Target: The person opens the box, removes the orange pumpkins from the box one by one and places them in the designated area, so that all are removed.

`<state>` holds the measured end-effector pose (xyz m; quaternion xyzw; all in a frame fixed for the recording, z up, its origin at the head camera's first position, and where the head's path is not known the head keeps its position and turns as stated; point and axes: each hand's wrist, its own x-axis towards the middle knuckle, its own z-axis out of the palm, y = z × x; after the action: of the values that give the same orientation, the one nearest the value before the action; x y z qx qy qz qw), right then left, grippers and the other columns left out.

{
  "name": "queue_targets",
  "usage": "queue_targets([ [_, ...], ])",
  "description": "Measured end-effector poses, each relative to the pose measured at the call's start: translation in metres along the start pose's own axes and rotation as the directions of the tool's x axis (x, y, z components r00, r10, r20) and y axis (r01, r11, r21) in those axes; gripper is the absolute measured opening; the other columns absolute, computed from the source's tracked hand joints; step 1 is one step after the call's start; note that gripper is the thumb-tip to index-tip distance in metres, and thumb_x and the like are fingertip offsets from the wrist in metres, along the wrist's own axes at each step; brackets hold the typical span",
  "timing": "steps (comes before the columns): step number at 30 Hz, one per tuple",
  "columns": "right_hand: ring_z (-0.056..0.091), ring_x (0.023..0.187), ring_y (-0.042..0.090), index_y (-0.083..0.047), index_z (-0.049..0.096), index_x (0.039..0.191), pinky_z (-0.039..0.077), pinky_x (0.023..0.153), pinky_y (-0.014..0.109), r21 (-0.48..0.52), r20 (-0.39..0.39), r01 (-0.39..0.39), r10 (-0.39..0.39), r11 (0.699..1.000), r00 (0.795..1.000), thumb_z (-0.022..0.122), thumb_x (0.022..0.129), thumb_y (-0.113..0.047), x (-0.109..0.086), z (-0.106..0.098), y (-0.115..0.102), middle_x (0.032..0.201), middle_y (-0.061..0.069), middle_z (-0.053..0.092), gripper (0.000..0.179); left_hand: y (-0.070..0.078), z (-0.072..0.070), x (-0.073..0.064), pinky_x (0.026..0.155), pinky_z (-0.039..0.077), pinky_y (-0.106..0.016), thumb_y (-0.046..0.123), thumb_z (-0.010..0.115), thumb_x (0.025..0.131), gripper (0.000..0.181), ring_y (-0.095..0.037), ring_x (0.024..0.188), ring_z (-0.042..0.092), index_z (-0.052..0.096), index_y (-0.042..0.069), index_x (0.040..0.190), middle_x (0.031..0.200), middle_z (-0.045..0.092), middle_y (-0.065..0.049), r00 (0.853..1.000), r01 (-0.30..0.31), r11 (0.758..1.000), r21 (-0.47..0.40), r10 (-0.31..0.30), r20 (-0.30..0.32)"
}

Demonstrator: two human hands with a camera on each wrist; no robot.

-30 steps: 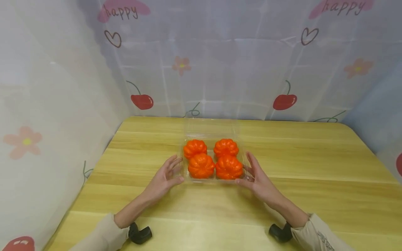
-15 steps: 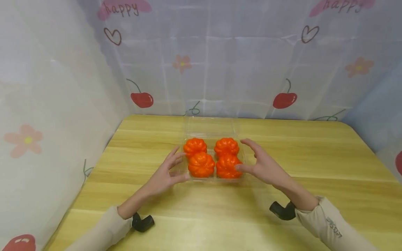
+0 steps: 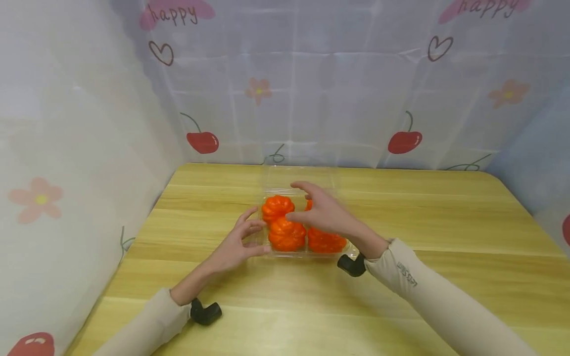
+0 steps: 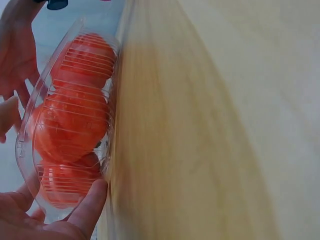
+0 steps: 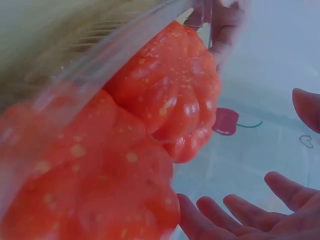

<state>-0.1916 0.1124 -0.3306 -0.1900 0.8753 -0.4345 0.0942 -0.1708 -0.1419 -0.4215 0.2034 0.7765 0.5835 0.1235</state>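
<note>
Head-camera view: a clear, shallow plastic clamshell tray (image 3: pixel 267 249) is seen near the middle of a pale wooden table (image 3: pixel 445 237), with four glossy orange ribbed toy pumpkins (image 3: pixel 287 234) packed in it two by two. The left hand (image 3: pixel 236 244) is held at the tray's left edge, fingers loosely spread and lightly curved, thumb tip laid against the near corner; in the left wrist view the same thumb (image 4: pixel 90 202) is shown touching the tray wall where it meets the wood. The right hand (image 3: pixel 322 212) — parked at the tray's right side a second ago — has been lifted and carried leftward across the pumpkins, and is now held above the far pair with fingers extended and relaxed, nothing gripped. The far-right pumpkin is largely hidden beneath it. In the right wrist view the spread fingertips (image 5: pixel 240 212) are seen clear of the orange surface, though how near cannot be told. The tray itself has not been shifted. Judged from the change, steadying is left to the left hand, while a reach has been started by the right toward the rear of the tray — where the transparent hinged lid (image 3: pixel 298 178) lies open, flat behind it. Cherry-and-flower printed sheeting (image 3: pixel 401 99) is hung around the table.
</note>
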Motion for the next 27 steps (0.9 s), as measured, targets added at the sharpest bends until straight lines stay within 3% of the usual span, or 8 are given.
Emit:
queue_targets([
  [4,0.038,0.134,0.042,-0.012,0.041,0.148,0.038,0.105,0.055,0.016,0.028,-0.018,0.018,1.000,0.999,0.076,0.087,-0.026,0.016,0.012,0.002,0.153,0.008,0.038,0.072,-0.002,-0.001,-0.001,0.106,0.038,-0.054,0.007,0.073,0.089,0.045,-0.039,0.138,0.034,0.054,0.002,0.130,0.164,0.005,-0.003,1.000,0.008,1.000,-0.011,-0.008,-0.003],
  [12,0.033,0.140,0.035,-0.007,0.039,0.149,0.031,0.111,0.054,-0.001,0.047,-0.034,0.034,0.999,0.998,0.075,0.088,-0.023,0.033,0.026,0.003,0.153,0.012,0.037,0.073,-0.004,-0.003,0.000,0.100,0.047,-0.046,0.006,0.076,0.087,0.050,-0.035,0.137,0.036,0.054,0.004,0.131,0.164,0.006,0.000,1.000,0.003,1.000,-0.023,-0.003,-0.003],
  [17,0.039,0.135,0.033,-0.006,0.038,0.149,0.035,0.108,0.053,-0.017,0.049,-0.030,0.031,0.999,0.998,0.075,0.088,-0.024,0.041,0.032,0.003,0.151,0.016,0.039,0.074,-0.003,-0.003,0.000,0.100,0.047,-0.045,0.008,0.077,0.086,0.053,-0.033,0.138,0.037,0.053,0.002,0.133,0.163,0.007,0.005,1.000,0.009,0.999,-0.037,-0.009,0.003],
  [22,0.045,0.125,0.034,-0.014,0.038,0.151,0.040,0.103,0.053,-0.012,0.048,-0.095,0.096,0.995,0.994,0.077,0.086,-0.027,0.045,0.037,0.001,0.146,0.021,0.036,0.077,-0.003,-0.002,0.001,0.100,0.047,-0.044,0.009,0.077,0.087,0.054,-0.034,0.138,0.036,0.052,0.000,0.134,0.163,0.007,0.004,1.000,0.006,0.999,-0.043,-0.006,0.010],
  [27,0.046,0.122,0.036,-0.011,0.035,0.153,0.040,0.103,0.054,-0.015,0.062,-0.128,0.129,0.992,0.990,0.075,0.088,-0.027,0.048,0.043,0.002,0.144,0.022,0.034,0.077,-0.004,-0.003,0.000,0.099,0.047,-0.044,0.007,0.076,0.087,0.054,-0.038,0.138,0.036,0.051,-0.002,0.134,0.164,0.006,0.003,1.000,0.007,0.999,-0.034,-0.006,0.012],
])
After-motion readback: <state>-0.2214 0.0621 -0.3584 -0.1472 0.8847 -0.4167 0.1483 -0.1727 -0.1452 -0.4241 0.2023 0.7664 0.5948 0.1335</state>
